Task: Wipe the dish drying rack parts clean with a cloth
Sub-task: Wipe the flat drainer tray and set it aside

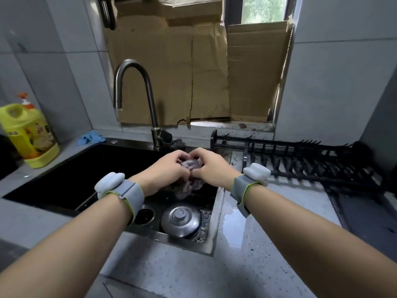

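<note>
A grey, wet cloth [189,181] is bunched between both hands over the right part of the black sink [64,179]. My left hand [169,168] grips it from the left and my right hand [209,166] grips it from the right, fingers curled round it. Part of the cloth hangs down below the hands. The black dish drying rack [305,162] lies on the counter to the right of the sink, apart from both hands. A flat dark tray part [365,214] lies in front of it.
A curved metal faucet [137,100] rises behind the sink. A steel lid [182,220] sits in the sink's drain area. A yellow detergent bottle [30,134] stands at the left, a blue glove [91,137] behind the sink. The counter [232,222] beside the sink is wet.
</note>
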Available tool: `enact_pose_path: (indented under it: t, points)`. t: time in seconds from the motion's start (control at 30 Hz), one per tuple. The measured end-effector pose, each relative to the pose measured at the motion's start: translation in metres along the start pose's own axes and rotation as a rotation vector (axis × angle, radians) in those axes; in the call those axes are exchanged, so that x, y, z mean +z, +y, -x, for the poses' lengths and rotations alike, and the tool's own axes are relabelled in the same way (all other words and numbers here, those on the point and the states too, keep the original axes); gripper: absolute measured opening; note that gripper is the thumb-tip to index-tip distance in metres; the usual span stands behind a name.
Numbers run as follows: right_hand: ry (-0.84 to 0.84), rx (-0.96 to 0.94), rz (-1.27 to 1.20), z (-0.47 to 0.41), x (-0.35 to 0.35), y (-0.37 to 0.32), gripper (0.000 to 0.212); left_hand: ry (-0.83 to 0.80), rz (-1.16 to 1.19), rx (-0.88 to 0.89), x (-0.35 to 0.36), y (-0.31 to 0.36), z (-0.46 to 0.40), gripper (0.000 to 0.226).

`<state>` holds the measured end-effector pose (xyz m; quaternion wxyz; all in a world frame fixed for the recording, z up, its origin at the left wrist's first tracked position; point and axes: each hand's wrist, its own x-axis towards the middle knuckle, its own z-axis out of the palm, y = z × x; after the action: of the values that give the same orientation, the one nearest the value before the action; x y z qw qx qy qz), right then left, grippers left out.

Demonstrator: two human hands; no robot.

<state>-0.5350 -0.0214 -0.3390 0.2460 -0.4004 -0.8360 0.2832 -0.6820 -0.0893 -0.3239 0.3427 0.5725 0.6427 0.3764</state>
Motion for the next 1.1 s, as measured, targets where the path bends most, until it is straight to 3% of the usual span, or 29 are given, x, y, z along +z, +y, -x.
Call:
enact_pose_path:
  t: [0.07, 0.13, 0.17, 0.23, 0.3, 0.4, 0.47, 0.63, 0.8, 0.83, 0.93, 1.0, 1.1]
  points:
    - [0.021, 0.046, -0.023, -0.001, -0.003, 0.005, 0.027, 0.007, -0.342, -0.008, -0.003, -0.009, 0.000, 0.062]
    - [-0.033, 0.082, -0.018, -0.001, -0.008, 0.008, 0.011, 0.005, -0.673, 0.021, -0.006, -0.017, -0.003, 0.039]
    - [-0.068, 0.109, 0.017, 0.000, -0.011, 0.011, 0.012, 0.002, -0.754, 0.035, -0.005, -0.020, -0.004, 0.023]
    - [-0.127, 0.178, 0.141, 0.001, -0.014, 0.018, 0.018, 0.008, -0.793, 0.022, -0.004, -0.021, -0.007, 0.016]
    - [-0.135, 0.197, 0.211, 0.002, -0.014, 0.022, 0.032, 0.017, -0.795, 0.019, -0.003, -0.016, -0.009, 0.018]
    - [-0.167, 0.017, 0.111, 0.007, -0.004, 0.008, 0.075, -0.038, -0.764, 0.027, 0.000, -0.005, -0.015, 0.014]
    - [-0.202, -0.058, 0.076, 0.009, 0.007, -0.004, 0.091, -0.089, -0.667, 0.023, 0.003, 0.000, -0.017, 0.019]
    - [0.032, 0.036, 0.179, 0.006, 0.016, -0.005, 0.047, 0.037, -0.383, 0.078, 0.002, -0.008, -0.012, 0.041]
    - [0.172, 0.167, -0.206, 0.006, 0.026, -0.009, 0.047, 0.119, 0.005, 0.028, 0.029, -0.047, 0.004, 0.085]
    - [0.196, 0.176, -0.345, 0.005, 0.030, -0.011, 0.048, 0.149, 0.116, 0.037, 0.035, -0.051, 0.006, 0.086]
    - [0.175, 0.209, -0.665, 0.006, 0.043, -0.015, 0.049, 0.211, 0.435, 0.079, 0.050, -0.055, 0.000, 0.059]
    - [0.184, 0.242, -0.733, 0.009, 0.045, -0.013, 0.047, 0.306, 0.353, 0.057, 0.053, -0.058, -0.009, 0.043]
    - [0.198, 0.350, -0.974, 0.009, 0.042, -0.005, 0.052, 0.372, -0.128, -0.005, 0.050, -0.054, -0.014, 0.028]
